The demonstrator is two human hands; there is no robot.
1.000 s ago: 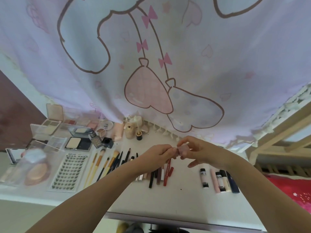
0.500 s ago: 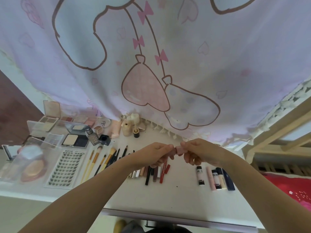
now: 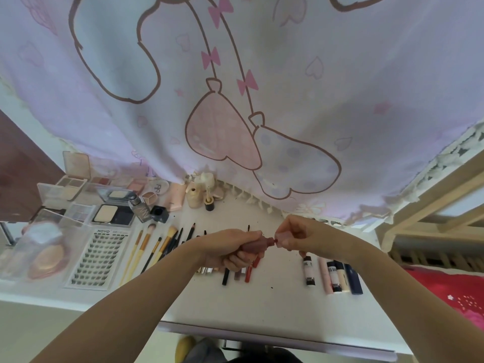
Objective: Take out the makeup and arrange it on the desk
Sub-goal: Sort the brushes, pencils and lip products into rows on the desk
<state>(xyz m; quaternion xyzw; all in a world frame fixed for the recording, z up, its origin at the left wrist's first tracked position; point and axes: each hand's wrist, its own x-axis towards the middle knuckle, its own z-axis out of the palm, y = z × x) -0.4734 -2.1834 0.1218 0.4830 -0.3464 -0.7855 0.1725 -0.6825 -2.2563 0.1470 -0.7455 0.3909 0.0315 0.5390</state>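
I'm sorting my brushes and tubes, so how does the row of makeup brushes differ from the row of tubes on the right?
The makeup brushes are long, thin and yellow-handled, lying slanted. The tubes are shorter, thicker, pale or dark, and lie closer together. Both rows lie flat on the desk, untouched.

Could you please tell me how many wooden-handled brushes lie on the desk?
4, side by side between the lash tray and the dark pencils: brushes at. Others may be hidden.
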